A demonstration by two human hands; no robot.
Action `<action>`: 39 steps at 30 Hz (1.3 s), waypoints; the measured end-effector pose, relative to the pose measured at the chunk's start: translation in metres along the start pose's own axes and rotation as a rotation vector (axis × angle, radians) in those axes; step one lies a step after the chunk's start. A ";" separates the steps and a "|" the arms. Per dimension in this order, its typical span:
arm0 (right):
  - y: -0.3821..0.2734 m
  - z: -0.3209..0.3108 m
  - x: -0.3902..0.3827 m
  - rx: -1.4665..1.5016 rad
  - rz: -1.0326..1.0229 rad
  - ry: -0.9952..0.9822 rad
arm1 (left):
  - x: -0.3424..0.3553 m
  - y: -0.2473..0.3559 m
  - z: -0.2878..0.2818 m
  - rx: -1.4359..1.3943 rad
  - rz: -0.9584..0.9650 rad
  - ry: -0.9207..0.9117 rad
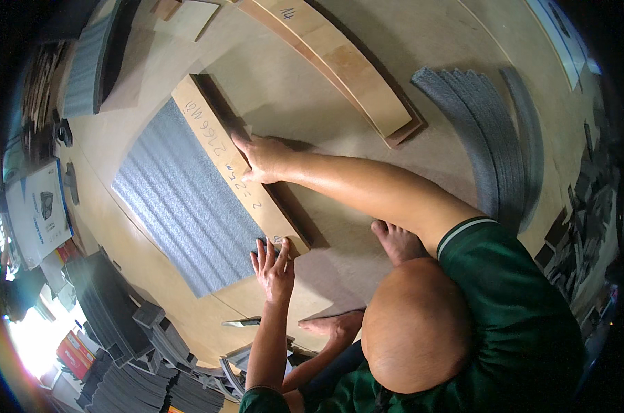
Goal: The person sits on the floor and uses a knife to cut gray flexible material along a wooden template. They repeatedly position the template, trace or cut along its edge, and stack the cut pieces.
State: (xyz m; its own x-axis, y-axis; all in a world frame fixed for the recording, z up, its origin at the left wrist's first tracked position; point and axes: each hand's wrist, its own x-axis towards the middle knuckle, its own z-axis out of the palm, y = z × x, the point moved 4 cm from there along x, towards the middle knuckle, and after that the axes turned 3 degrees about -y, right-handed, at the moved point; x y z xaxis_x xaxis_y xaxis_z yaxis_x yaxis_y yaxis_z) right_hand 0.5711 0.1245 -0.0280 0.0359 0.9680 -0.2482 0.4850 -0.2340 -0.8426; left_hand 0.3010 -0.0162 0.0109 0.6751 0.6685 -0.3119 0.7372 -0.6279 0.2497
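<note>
While at edges of the wooden board (219, 151) along gray foam (181, 199), both hands (264, 158) loosely spread, floor (312, 113) rightward.

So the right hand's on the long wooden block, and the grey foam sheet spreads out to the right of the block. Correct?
One slip: the grey foam sheet spreads out to the left of the long wooden block, as the head view shows. The right hand is on the block, as you say.

Handwritten figures on wooden board (225, 157) and curved beam (343, 65), lettering on white box (31, 224)
</note>
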 end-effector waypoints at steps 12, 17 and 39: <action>-0.006 -0.007 -0.003 -0.035 0.004 -0.025 | 0.002 0.003 -0.001 0.016 -0.017 0.001; -0.008 -0.007 0.002 -0.075 0.029 -0.125 | 0.001 0.000 0.001 -0.003 -0.025 -0.001; -0.051 -0.015 0.017 -0.805 -0.274 -0.207 | 0.002 0.001 0.004 -0.001 -0.030 0.040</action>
State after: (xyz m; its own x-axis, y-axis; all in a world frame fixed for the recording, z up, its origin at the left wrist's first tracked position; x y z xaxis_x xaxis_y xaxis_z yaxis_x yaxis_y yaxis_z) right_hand 0.5602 0.1544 0.0179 -0.2937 0.9267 -0.2342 0.9257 0.2148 -0.3113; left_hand 0.3032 -0.0169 0.0073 0.6531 0.7027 -0.2822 0.7573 -0.6066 0.2421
